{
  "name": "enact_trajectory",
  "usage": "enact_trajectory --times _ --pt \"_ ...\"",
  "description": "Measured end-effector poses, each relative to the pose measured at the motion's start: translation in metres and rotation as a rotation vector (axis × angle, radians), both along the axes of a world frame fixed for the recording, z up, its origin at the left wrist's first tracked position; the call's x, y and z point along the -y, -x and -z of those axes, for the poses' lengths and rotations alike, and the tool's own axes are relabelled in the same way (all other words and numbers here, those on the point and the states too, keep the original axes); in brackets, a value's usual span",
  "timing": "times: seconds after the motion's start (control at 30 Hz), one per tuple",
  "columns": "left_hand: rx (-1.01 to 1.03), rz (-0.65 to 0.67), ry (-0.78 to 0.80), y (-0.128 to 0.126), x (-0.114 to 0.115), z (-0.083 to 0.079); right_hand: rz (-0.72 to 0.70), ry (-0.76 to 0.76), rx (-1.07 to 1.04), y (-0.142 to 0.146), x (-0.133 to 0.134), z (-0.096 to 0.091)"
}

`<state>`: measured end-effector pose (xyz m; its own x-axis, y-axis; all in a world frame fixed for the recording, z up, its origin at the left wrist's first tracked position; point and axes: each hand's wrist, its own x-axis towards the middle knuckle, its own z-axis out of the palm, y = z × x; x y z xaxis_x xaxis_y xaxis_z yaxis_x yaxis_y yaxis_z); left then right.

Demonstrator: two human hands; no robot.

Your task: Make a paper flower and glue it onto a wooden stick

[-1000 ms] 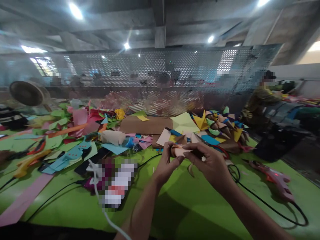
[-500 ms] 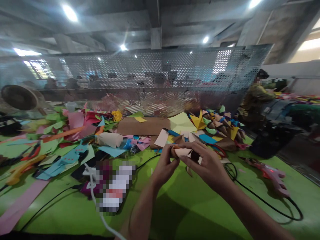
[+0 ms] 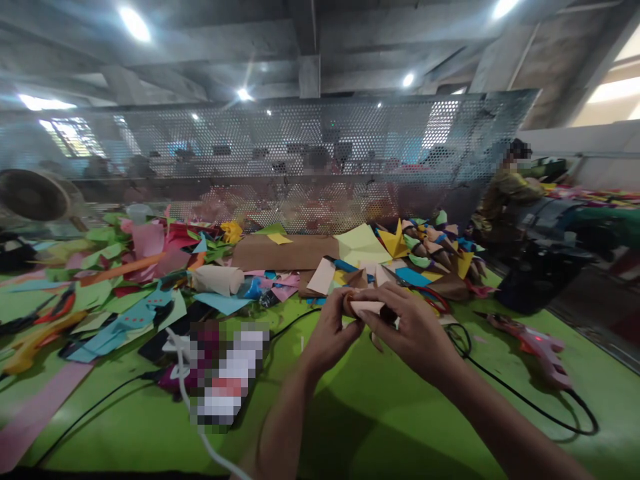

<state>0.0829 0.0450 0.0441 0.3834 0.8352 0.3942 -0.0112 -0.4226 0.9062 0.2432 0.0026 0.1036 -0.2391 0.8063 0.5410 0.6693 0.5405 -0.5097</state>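
Here, just below the middle of the frame, the left hand (image 3: pixel 331 333) and the right hand (image 3: pixel 416 328) meet over a bright green tabletop (image 3: pixel 380 427). Between them sits a small folded piece of pale pink paper (image 3: pixel 367 308), lifted clear of the table. Both hands are clamped on it: the left thumb and fingers pinch its left end, while the right hand's fingers curl over its top and right side. A darker brown part shows under the right fingers, but what it is cannot be told.

Just behind the hands, toward the centre, lies a scatter of coloured paper offcuts with a pale yellow paper sheet (image 3: pixel 363 245) and a flat brown paper sheet (image 3: pixel 285 252). A heap of multicoloured paper cones (image 3: pixel 443 250) is piled at centre right. A cream paper roll (image 3: pixel 219 279) lies on its side at centre left, near a spread of green and pink paper scraps (image 3: pixel 145 247).

At the right of the frame a pink hot-glue gun (image 3: pixel 539 347) rests on the table, well apart from the hands, its black cord (image 3: pixel 505 393) looping past the right wrist. A white cable (image 3: pixel 186 380) runs through the lower left. A perforated metal screen (image 3: pixel 300 153) spans the background, and a seated person (image 3: pixel 505 193) is at the upper right.
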Motion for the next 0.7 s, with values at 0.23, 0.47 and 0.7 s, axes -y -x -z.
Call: enact_trajectory --times 0.23,0.47,0.7 --pt "0.157 0.172 0.11 0.0008 -0.0029 0.0038 -0.018 -0.02 0.018 0.0002 0.0009 -0.0037" --pt "0.173 0.113 0.107 -0.0013 -0.0032 0.0023 0.034 -0.022 -0.014 0.0018 0.0062 -0.0066" --pt "0.127 0.055 0.089 -0.0006 -0.0037 0.0054 0.054 0.02 0.026 0.0024 0.0076 -0.0088"
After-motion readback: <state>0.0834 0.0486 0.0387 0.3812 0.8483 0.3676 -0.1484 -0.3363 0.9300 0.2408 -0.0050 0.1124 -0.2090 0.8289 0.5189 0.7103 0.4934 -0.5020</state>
